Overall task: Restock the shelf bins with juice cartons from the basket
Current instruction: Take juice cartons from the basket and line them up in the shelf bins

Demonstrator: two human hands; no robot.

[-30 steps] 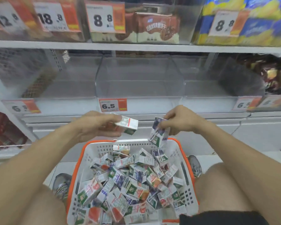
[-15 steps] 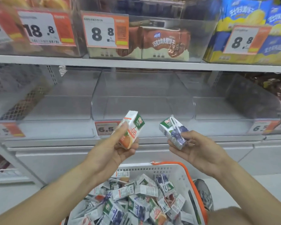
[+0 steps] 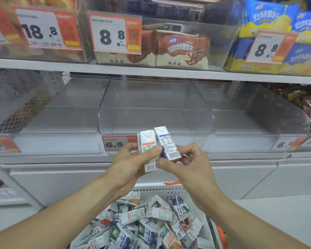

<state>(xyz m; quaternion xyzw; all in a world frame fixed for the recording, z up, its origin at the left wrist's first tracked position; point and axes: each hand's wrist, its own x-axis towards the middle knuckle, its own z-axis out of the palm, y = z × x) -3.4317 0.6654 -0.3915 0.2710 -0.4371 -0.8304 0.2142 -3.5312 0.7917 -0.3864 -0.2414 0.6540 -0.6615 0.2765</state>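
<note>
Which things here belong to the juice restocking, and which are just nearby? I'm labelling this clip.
Part of the job:
left hand holding orange-marked carton
right hand holding blue-marked carton
basket of cartons
clear middle bin

Just nearby:
brown biscuit packs
blue-yellow snack bags
8.8 price tag

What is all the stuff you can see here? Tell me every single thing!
Held juice cartons: two, white, one with orange print, one with purple print, side by side in front of the middle bin.
Basket: one, white with orange trim, bottom centre.
Loose cartons: many, mixed colours, piled in the basket.
Clear shelf bins: three, see-through, middle shelf, no cartons inside.
Price tags: 6.5 below, 8.8 and 18.8 above.
Brown biscuit packs: upper middle bin.
Blue and yellow bags: upper right.
Left hand: holds the orange-print carton.
Right hand: holds the purple-print carton.
</note>
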